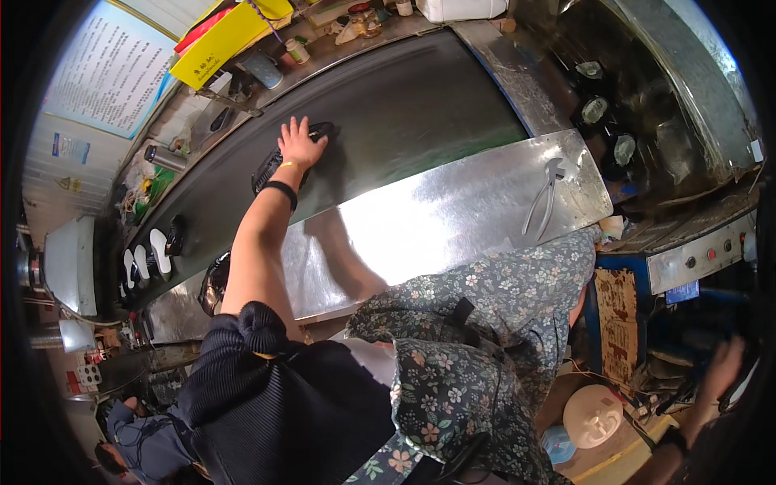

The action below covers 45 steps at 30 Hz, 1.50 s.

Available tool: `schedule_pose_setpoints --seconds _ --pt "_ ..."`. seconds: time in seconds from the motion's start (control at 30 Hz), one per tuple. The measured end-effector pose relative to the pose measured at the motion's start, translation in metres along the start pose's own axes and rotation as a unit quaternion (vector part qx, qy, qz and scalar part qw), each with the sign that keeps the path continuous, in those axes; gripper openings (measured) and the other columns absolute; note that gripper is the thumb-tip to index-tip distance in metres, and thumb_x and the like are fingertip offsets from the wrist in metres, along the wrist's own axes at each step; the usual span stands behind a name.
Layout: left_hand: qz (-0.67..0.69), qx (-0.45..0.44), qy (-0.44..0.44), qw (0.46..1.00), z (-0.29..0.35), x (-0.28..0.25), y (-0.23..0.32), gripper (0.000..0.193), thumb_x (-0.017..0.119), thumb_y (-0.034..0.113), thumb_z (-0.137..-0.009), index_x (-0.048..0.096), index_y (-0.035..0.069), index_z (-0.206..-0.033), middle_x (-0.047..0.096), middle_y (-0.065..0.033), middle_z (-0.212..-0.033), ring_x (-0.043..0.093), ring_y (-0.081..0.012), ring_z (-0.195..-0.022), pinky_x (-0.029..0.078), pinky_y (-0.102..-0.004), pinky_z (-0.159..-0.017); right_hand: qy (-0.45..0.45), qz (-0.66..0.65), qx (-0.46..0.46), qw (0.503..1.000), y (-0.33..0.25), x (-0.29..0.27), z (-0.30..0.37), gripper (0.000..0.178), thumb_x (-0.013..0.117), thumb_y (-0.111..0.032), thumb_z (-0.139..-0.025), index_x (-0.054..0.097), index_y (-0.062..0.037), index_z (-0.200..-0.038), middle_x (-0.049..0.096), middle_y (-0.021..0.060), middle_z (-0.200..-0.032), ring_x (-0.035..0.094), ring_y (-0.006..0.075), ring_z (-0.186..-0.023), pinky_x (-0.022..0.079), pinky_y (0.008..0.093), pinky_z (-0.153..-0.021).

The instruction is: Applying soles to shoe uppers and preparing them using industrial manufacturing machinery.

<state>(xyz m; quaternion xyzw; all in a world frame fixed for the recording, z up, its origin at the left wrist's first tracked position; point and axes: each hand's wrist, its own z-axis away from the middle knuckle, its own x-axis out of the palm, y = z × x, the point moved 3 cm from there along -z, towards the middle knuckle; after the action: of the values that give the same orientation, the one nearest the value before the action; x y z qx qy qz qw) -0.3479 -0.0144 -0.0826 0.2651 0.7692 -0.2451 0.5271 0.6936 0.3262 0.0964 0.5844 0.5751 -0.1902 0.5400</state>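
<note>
My left hand [301, 147] reaches across the dark conveyor belt [404, 97], its fingers spread over a black shoe [271, 168]. The palm appears to rest on the shoe and covers part of it. Far to the lower right, my right hand [722, 368] is raised and smeared by motion near the machine's side. Whether it holds anything does not show. A pair of metal pincers [543, 198] lies on the shiny metal ledge [477, 190] in front of the belt. Toward the belt's left end are several white, sole-shaped pieces [160, 252] with dark edges and another black shoe [175, 234].
A glossy black item [214, 284] sits at the ledge's left. Behind the belt stand a yellow box [226, 44], a grey cup [263, 69] and a flask [164, 158]. A control panel [703, 255] is at right, below a dark bay [558, 65]. Another person [149, 440] is lower left.
</note>
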Motion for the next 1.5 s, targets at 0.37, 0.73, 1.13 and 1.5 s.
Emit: schedule_pose_setpoints --seconds 0.37,0.73,1.13,1.5 --pt "0.146 -0.110 0.105 0.978 0.072 -0.010 0.012 0.087 0.077 0.025 -0.072 0.031 0.010 -0.145 0.044 -0.0242 -0.137 0.045 -0.0405 -0.125 0.036 -0.0467 -0.106 -0.257 -0.430 0.218 0.838 -0.353 0.067 0.251 0.035 0.063 -0.012 -0.089 0.060 0.0037 -0.121 0.063 0.0215 -0.118 0.062 0.0320 -0.105 0.049 0.0388 -0.090" --pt "0.790 -0.086 -0.351 0.496 0.133 -0.122 0.144 0.054 0.067 0.014 -0.085 0.044 0.000 -0.132 0.062 -0.0144 -0.115 0.065 -0.0245 -0.096 0.055 -0.0361 -0.086 -0.110 -0.769 0.051 0.628 -0.458 -0.100 0.001 0.041 0.061 -0.010 -0.094 0.053 0.0020 -0.132 0.062 0.0161 -0.124 0.060 0.0183 -0.109 0.048 0.0289 -0.091" --pt "0.701 0.042 -0.598 0.386 0.191 -0.180 0.392 0.045 0.051 0.039 -0.099 0.058 0.000 -0.120 0.065 -0.0098 -0.106 0.062 -0.0159 -0.094 0.049 -0.0291 -0.082 0.107 -0.527 -0.091 0.838 -0.469 -0.182 0.019 0.036 0.075 -0.030 -0.077 0.069 -0.0047 -0.102 0.070 0.0133 -0.100 0.067 0.0322 -0.090 0.054 0.0371 -0.077" --pt "0.728 0.263 -0.343 0.533 0.222 -0.188 0.403 0.042 0.060 0.025 -0.092 0.053 0.000 -0.125 0.054 -0.0158 -0.127 0.051 -0.0275 -0.122 0.040 -0.0359 -0.102 -0.018 -0.658 0.087 0.748 -0.461 -0.112 0.060 0.049 0.069 -0.030 -0.087 0.056 -0.0094 -0.129 0.068 0.0183 -0.100 0.068 0.0318 -0.093 0.051 0.0356 -0.079"
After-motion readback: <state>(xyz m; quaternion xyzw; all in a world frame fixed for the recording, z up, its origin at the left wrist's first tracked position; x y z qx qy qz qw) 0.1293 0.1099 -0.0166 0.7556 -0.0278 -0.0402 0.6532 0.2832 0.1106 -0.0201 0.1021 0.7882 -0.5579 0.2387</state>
